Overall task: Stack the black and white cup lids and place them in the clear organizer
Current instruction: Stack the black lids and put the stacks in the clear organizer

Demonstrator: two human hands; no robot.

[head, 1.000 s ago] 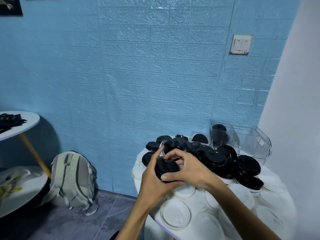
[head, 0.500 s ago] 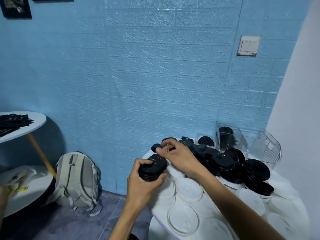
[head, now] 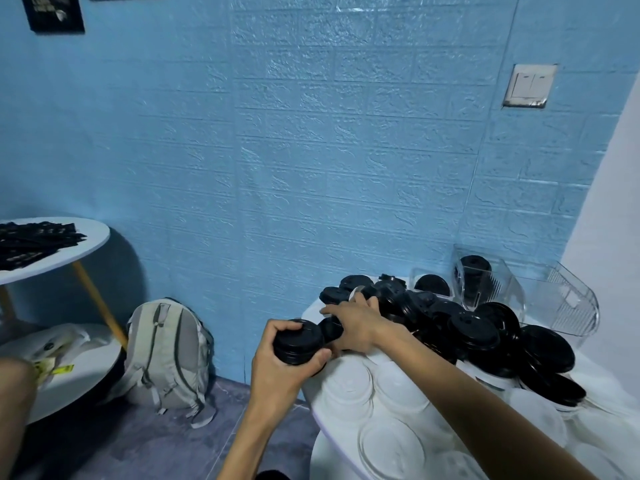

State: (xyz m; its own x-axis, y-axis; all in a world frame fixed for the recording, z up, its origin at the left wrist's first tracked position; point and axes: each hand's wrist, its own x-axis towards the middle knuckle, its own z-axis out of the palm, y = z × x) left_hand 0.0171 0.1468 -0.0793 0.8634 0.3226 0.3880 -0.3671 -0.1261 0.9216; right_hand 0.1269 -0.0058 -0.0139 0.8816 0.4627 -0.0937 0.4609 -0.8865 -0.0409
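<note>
We judge task early: one black stack in clear organizer (head: 485,282), most black lids (head: 471,327) and white lids (head: 398,386) loose on worktop (head: 332,427). Left hand (head: 277,372) fingers wrapped round short black stack (head: 298,342) (at worktop edge). Right hand (head: 356,323) reaches into pile, fingers on lid; grip unclear.

No writing here can be made out. The dark picture (head: 52,12) high on the blue wall carries pale marks too blurred to read, and the yellow tag (head: 57,370) on the white bag on the low shelf shows dark print too small to tell.
</note>
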